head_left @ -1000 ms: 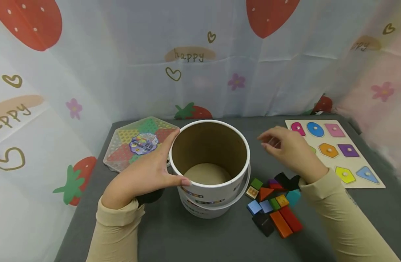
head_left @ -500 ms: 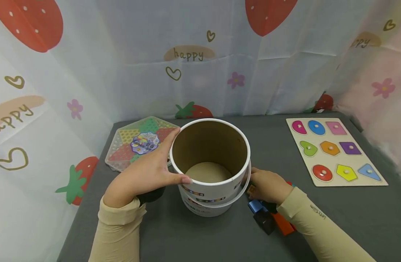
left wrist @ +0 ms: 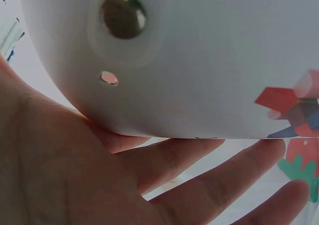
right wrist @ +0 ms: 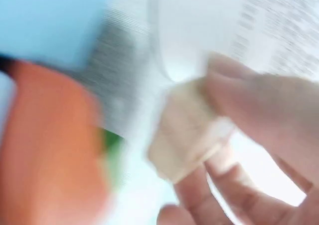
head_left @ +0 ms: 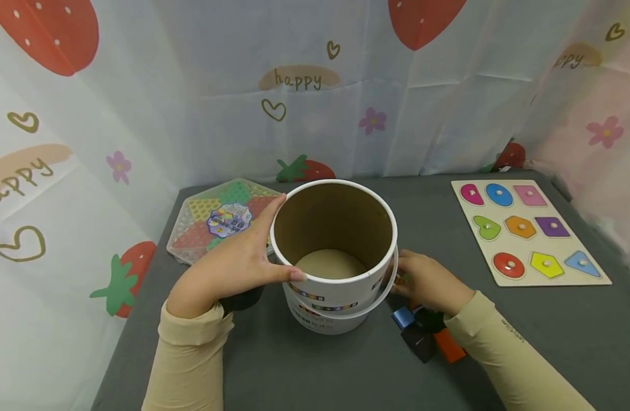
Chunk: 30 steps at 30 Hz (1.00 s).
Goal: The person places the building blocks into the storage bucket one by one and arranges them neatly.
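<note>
A white cylindrical bucket [head_left: 322, 291] with a brown inside stands upright on the table, its white handle hanging on the right. My left hand [head_left: 232, 265] grips its left side, thumb at the front of the rim and fingers spread along the wall behind. To the bucket's right, my right hand [head_left: 430, 279] is low over the toy blocks. In the right wrist view its thumb and fingers pinch a small plain wooden block [right wrist: 179, 130], blurred by motion. A blue block [head_left: 404, 317], a black block [head_left: 420, 341] and an orange block [head_left: 450, 345] show below the hand, which hides others.
A shape puzzle board [head_left: 533, 234] with knobbed pieces lies at the table's right. On the left, partly behind my left hand, lies a hexagonal clear game case [head_left: 196, 234]. A printed curtain [head_left: 315, 131] hangs behind the dark grey table [head_left: 294, 377].
My right hand has come down and left from beside the puzzle board to the blocks and now holds a wooden one. The left hand keeps its grip on the bucket.
</note>
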Motion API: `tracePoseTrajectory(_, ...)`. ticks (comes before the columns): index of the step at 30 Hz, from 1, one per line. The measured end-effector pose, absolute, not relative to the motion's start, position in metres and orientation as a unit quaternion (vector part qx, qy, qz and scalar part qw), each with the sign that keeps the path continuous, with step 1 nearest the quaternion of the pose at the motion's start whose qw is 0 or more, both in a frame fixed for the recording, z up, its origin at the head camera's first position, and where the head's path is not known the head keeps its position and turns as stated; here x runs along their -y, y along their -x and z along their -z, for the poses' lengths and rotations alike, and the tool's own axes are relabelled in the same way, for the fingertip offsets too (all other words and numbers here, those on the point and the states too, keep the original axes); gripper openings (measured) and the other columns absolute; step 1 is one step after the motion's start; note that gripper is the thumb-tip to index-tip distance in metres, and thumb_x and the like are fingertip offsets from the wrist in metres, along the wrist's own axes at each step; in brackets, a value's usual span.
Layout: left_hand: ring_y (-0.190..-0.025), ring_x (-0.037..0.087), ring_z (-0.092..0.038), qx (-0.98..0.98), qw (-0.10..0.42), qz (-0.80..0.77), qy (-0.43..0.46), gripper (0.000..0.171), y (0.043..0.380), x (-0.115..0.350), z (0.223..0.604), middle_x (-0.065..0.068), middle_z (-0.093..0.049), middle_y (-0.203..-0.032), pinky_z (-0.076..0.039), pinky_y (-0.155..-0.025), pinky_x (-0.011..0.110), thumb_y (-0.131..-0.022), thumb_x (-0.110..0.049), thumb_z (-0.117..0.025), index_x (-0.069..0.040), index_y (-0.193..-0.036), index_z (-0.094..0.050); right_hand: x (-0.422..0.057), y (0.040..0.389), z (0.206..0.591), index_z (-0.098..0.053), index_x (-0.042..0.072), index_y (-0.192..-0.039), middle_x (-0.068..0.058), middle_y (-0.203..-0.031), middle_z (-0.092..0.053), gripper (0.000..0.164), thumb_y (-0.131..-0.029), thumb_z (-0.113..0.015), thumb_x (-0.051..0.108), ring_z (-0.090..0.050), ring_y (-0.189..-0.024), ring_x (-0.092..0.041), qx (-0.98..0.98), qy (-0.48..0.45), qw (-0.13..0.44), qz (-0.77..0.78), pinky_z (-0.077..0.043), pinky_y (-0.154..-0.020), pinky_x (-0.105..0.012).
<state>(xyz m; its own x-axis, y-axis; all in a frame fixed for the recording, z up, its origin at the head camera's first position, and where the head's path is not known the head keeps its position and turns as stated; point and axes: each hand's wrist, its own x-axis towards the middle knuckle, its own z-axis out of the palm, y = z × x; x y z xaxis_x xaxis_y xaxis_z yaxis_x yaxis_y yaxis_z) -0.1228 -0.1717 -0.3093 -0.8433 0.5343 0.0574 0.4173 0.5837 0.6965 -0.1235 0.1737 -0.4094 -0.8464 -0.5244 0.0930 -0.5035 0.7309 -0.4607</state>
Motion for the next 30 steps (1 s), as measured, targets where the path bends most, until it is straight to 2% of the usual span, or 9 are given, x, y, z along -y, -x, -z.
tracePoseTrajectory(4,-0.118,0.015,-0.05,-0.881,0.084,-0.378,-0.271,0.11,0.122,0.17,0.307,-0.006,-0.034,-0.146,-0.043,-0.091,0.047,-0.067,-0.062,-0.077,-0.039,-0.15,-0.008,-0.18,0.123,0.379,-0.068,0.016,-0.1,-0.002,-0.095,-0.056,0.018,-0.083,-0.075,0.012,-0.06,-0.084,-0.019,-0.934,0.244,-0.028,0.258,-0.053,-0.071,-0.036)
tracePoseTrajectory(8,-0.117,0.013,-0.05,-0.877,0.084,-0.384,-0.276,0.109,0.122,0.169,0.306,-0.008,-0.035,-0.144,-0.043,-0.092,0.048,-0.068,-0.061,-0.078,-0.04,-0.15,-0.009,-0.184,0.122,0.343,-0.068,0.015,-0.108,-0.003,-0.103,-0.053,0.021,-0.087,-0.071,0.012,-0.059,-0.09,-0.02,-0.935,0.191,-0.096,0.283,-0.054,-0.075,-0.041)
tracePoseTrajectory(13,-0.117,0.013,-0.049,-0.876,0.08,-0.384,-0.282,0.109,0.123,0.169,0.307,-0.008,-0.034,-0.145,-0.043,-0.092,0.047,-0.068,-0.059,-0.078,-0.04,-0.15,-0.009,-0.182,0.114,0.302,-0.068,0.012,-0.109,0.0,-0.108,-0.053,0.028,-0.082,-0.075,0.006,-0.056,-0.09,-0.011,-0.901,0.166,-0.221,0.334,-0.051,-0.077,-0.021)
tracePoseTrajectory(15,-0.118,0.013,-0.049,-0.873,0.083,-0.388,-0.283,0.108,0.123,0.169,0.308,-0.007,-0.035,-0.145,-0.042,-0.093,0.047,-0.069,-0.059,-0.078,-0.04,-0.15,-0.009,-0.178,0.109,0.288,-0.069,0.011,-0.108,0.001,-0.109,-0.054,0.032,-0.078,-0.076,0.0,-0.056,-0.09,-0.008,-0.882,0.187,-0.253,0.35,-0.048,-0.079,-0.015)
tracePoseTrajectory(17,-0.118,0.014,-0.049,-0.874,0.086,-0.389,-0.279,0.109,0.124,0.171,0.308,-0.006,-0.035,-0.145,-0.042,-0.093,0.047,-0.068,-0.059,-0.078,-0.039,-0.15,-0.009,-0.17,0.105,0.275,-0.069,0.01,-0.108,0.003,-0.11,-0.057,0.037,-0.074,-0.077,-0.005,-0.057,-0.091,-0.006,-0.867,0.227,-0.268,0.354,-0.047,-0.082,-0.015)
tracePoseTrajectory(21,-0.118,0.017,-0.05,-0.883,0.088,-0.377,-0.266,0.11,0.123,0.173,0.308,-0.006,-0.033,-0.146,-0.043,-0.092,0.046,-0.067,-0.063,-0.077,-0.04,-0.15,-0.007,-0.148,0.098,0.258,-0.069,0.013,-0.109,0.004,-0.111,-0.061,0.044,-0.071,-0.08,-0.006,-0.056,-0.094,-0.008,-0.848,0.33,-0.262,0.321,-0.045,-0.086,-0.018)
tracePoseTrajectory(24,-0.12,0.018,-0.05,-0.89,0.086,-0.365,-0.26,0.111,0.123,0.173,0.307,-0.008,-0.028,-0.15,-0.043,-0.092,0.046,-0.067,-0.065,-0.075,-0.041,-0.15,-0.005,-0.133,0.097,0.253,-0.069,0.013,-0.108,0.005,-0.108,-0.062,0.044,-0.07,-0.082,-0.003,-0.054,-0.091,-0.009,-0.842,0.388,-0.235,0.292,-0.044,-0.079,-0.021)
tracePoseTrajectory(30,-0.121,0.019,-0.05,-0.899,0.086,-0.346,-0.255,0.113,0.122,0.172,0.306,-0.012,-0.02,-0.153,-0.044,-0.092,0.043,-0.066,-0.069,-0.072,-0.04,-0.151,-0.003,-0.119,0.101,0.26,-0.068,0.014,-0.107,0.008,-0.107,-0.06,0.038,-0.074,-0.08,-0.001,-0.054,-0.083,-0.006,-0.852,0.424,-0.16,0.264,-0.048,-0.07,-0.023)
